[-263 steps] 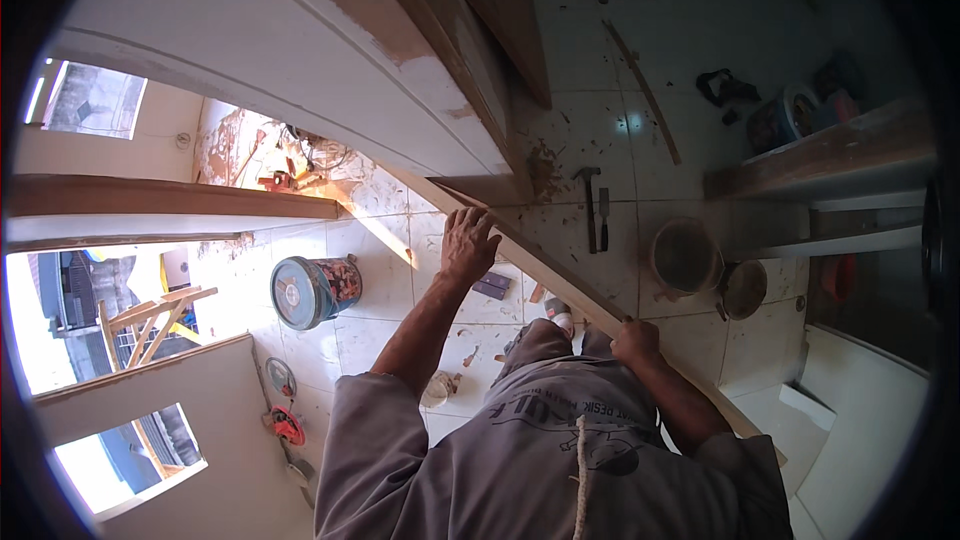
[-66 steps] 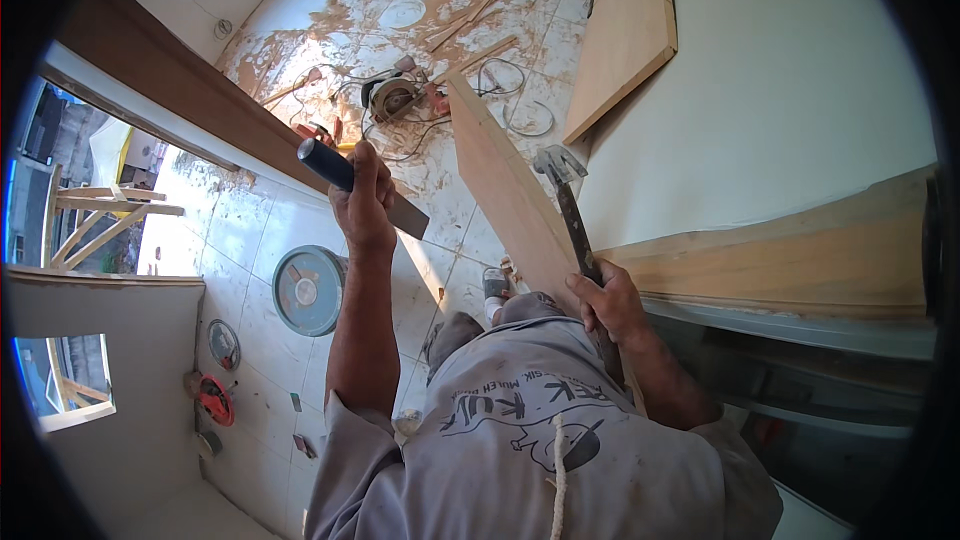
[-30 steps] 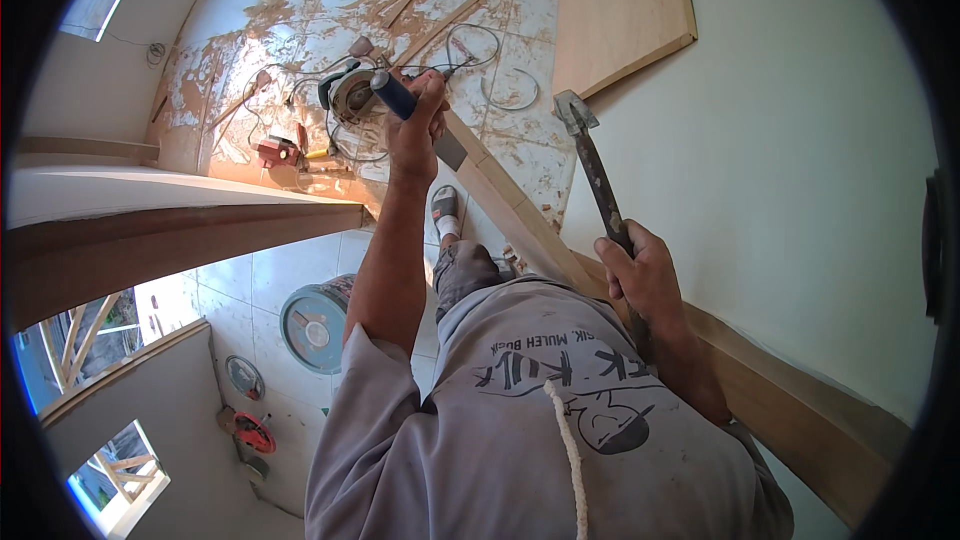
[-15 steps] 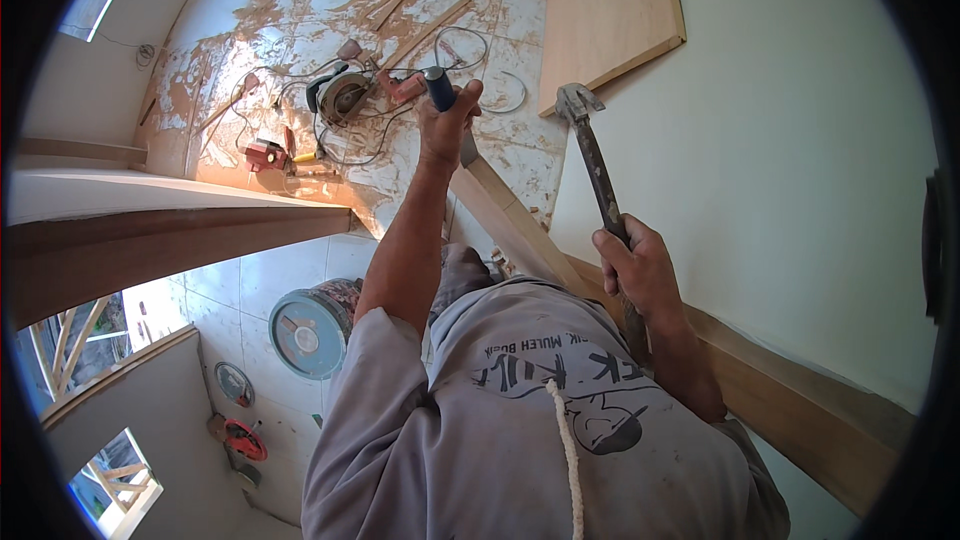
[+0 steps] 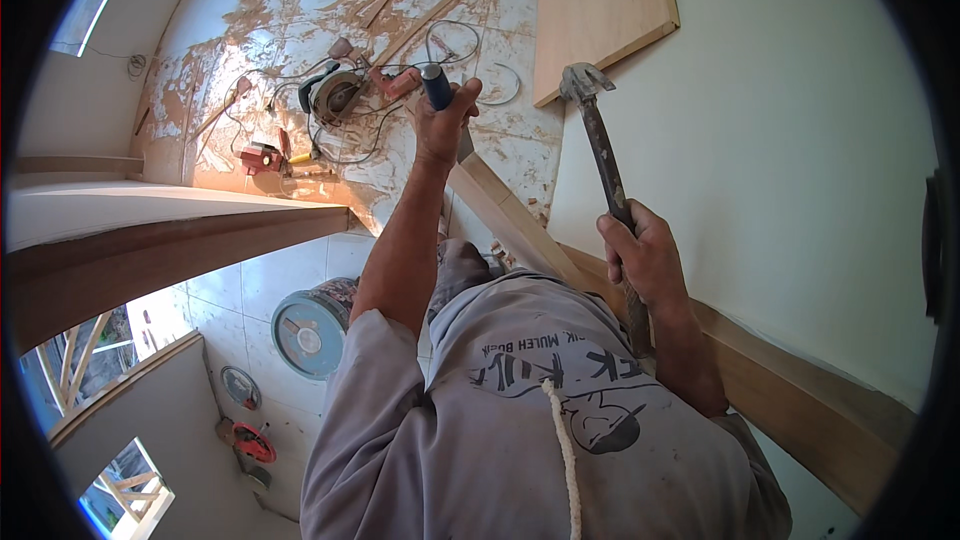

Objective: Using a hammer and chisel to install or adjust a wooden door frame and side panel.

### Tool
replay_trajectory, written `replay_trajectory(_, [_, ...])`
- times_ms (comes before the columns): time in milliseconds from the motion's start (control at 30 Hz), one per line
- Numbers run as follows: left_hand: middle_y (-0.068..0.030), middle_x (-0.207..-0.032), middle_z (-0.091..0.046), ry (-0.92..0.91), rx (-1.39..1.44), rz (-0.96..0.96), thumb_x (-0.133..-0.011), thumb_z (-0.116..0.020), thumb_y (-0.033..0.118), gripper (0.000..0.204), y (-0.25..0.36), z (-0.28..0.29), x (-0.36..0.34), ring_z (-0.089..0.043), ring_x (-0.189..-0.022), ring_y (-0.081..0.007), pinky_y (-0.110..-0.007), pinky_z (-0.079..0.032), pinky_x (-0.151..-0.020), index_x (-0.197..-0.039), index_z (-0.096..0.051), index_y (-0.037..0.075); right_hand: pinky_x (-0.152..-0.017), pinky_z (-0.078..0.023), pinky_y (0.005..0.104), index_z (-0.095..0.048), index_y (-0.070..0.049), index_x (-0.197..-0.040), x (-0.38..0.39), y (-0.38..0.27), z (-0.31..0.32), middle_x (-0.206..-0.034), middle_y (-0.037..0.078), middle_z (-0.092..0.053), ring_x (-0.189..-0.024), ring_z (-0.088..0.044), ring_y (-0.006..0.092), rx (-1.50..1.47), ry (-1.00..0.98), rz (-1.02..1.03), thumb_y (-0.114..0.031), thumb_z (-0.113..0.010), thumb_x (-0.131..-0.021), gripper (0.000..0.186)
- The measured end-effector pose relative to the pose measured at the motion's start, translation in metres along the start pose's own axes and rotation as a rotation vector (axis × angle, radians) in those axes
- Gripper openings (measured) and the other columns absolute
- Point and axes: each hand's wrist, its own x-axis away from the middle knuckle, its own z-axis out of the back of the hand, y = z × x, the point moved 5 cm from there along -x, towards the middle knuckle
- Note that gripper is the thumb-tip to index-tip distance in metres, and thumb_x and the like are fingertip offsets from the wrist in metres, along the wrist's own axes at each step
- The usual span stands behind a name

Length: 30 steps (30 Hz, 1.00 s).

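- The left hand (image 5: 443, 132) is gripping a blue-handled chisel (image 5: 436, 88), its blade sitting at a wooden board's (image 5: 508, 217) end.
- The right hand (image 5: 648, 255) is clasping a hammer (image 5: 602, 145) by its dark handle, right of the board.

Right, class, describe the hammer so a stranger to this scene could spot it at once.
Start from the large pale, wall-like surface filling the picture's right side. In front of it is the person's right grip, with the hammer slanting up out of it. Its grey claw head and long, dark, pale-flecked handle set it apart from the blue-handled chisel in the left grip.
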Motion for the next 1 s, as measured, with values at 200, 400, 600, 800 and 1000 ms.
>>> replay_trajectory(200, [0.001,-0.055,-0.052,0.026,-0.067,0.005,-0.079,-0.073,0.033,0.037,-0.007,0.009,-0.004,-0.042,-0.05,-0.0069,-0.024,-0.031,-0.049,-0.056,-0.057,0.009,-0.041,-0.041,0.0242,-0.054,-0.003,-0.079,0.0,0.001,-0.001,-0.057,0.0,-0.051,-0.042,-0.048,0.007,0.009,-0.01,0.02,-0.027,-0.059,-0.088,0.026])
replay_trajectory(400, [0.0029,-0.061,-0.047,-0.006,-0.032,0.021,-0.084,-0.07,0.024,0.027,-0.012,0.01,-0.005,-0.037,-0.049,-0.0026,-0.018,-0.028,-0.045,-0.092,-0.049,0.009,-0.041,-0.041,0.0241,-0.054,-0.003,-0.079,0.001,0.002,0.0,-0.058,0.001,-0.051,-0.043,-0.048,0.0069,0.008,-0.009,0.02,-0.028,-0.06,-0.088,0.027])
replay_trajectory(600, [0.0023,-0.07,-0.047,-0.117,-0.157,-0.165,-0.093,-0.054,0.046,0.041,-0.015,0.002,-0.01,-0.042,-0.058,-0.005,-0.022,-0.038,-0.052,-0.1,-0.053,0.006,-0.041,-0.041,0.0239,-0.054,-0.003,-0.08,0.002,0.001,-0.001,-0.058,0.001,-0.051,-0.043,-0.048,0.0069,0.011,-0.004,0.017,-0.028,-0.059,-0.088,0.027])
replay_trajectory(800, [0.0008,-0.076,-0.051,-0.155,-0.078,-0.119,-0.089,-0.058,0.05,0.047,0.007,-0.007,-0.005,-0.049,-0.07,-0.0084,-0.025,-0.045,-0.065,-0.1,-0.057,0.005,-0.041,-0.041,0.0238,-0.054,-0.003,-0.08,0.003,0.001,-0.001,-0.058,0.001,-0.051,-0.043,-0.048,0.0068,-0.005,-0.009,0.032,-0.027,-0.059,-0.089,0.026])
replay_trajectory(1000, [-0.0028,-0.076,-0.062,-0.216,-0.338,-0.113,-0.085,-0.069,0.037,0.039,0.012,-0.001,-0.008,-0.059,-0.073,-0.0106,-0.026,-0.047,-0.067,-0.101,-0.061,0.003,-0.041,-0.041,0.0239,-0.053,-0.003,-0.079,0.004,0.001,-0.001,-0.058,0.001,-0.051,-0.043,-0.048,0.0069,-0.019,-0.007,0.024,-0.026,-0.059,-0.088,0.026])
